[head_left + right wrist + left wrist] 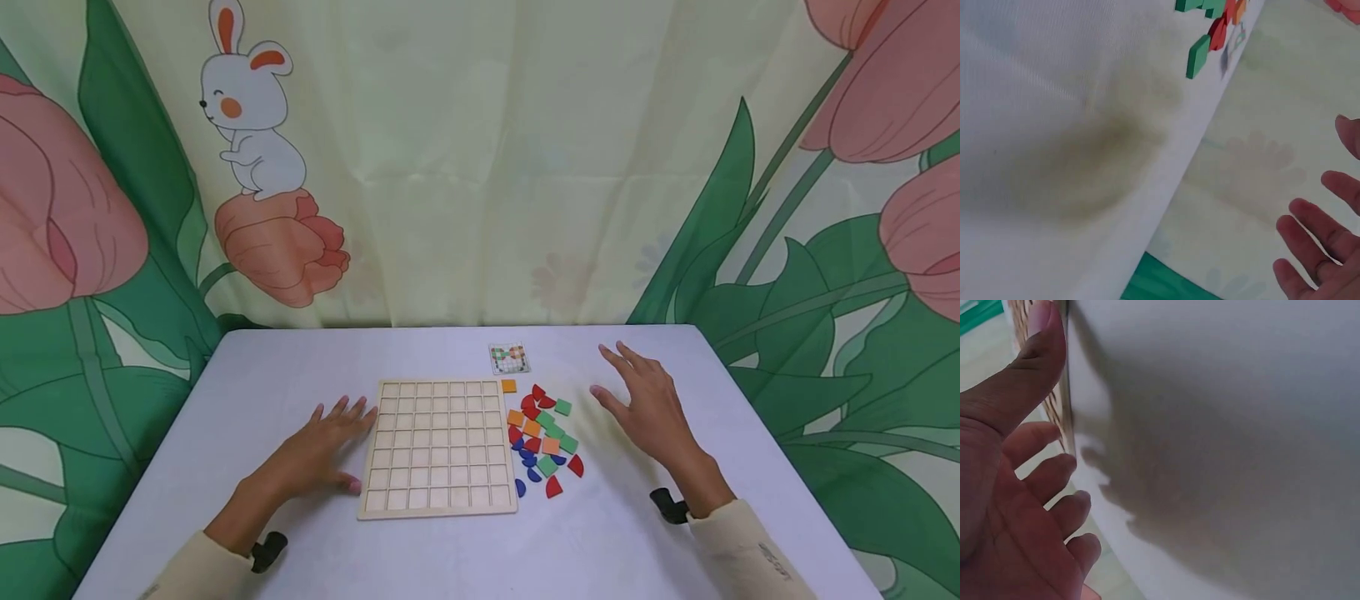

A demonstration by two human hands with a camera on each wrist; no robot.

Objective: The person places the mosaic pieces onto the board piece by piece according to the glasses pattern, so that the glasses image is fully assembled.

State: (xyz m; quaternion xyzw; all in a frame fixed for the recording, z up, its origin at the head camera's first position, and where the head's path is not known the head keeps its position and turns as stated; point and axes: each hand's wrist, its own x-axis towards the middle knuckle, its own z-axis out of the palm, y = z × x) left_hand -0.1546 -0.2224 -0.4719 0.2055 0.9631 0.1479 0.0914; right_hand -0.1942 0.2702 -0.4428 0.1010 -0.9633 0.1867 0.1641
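Note:
A wooden grid board point(438, 450) with rows of square cells lies flat on the table. My left hand point(318, 446) is at its left edge, fingers spread, with fingertips and thumb right at the rim. In the left wrist view the thumb point(1041, 350) overlaps the board's edge point(1067, 425). My right hand point(645, 404) hovers over the table to the right of the loose pieces, fingers extended and nothing held. Those pieces lie beside the board: green squares point(547, 465), orange squares point(508, 386), red quarter circles point(553, 487) and blue half circles point(521, 488).
A small printed card point(509, 358) with a coloured grid pattern lies behind the board, near the far edge of the white table point(300, 358). A curtain point(487, 167) with a rabbit and tulips hangs behind the table. Both wrists wear a black strap-on device point(667, 506).

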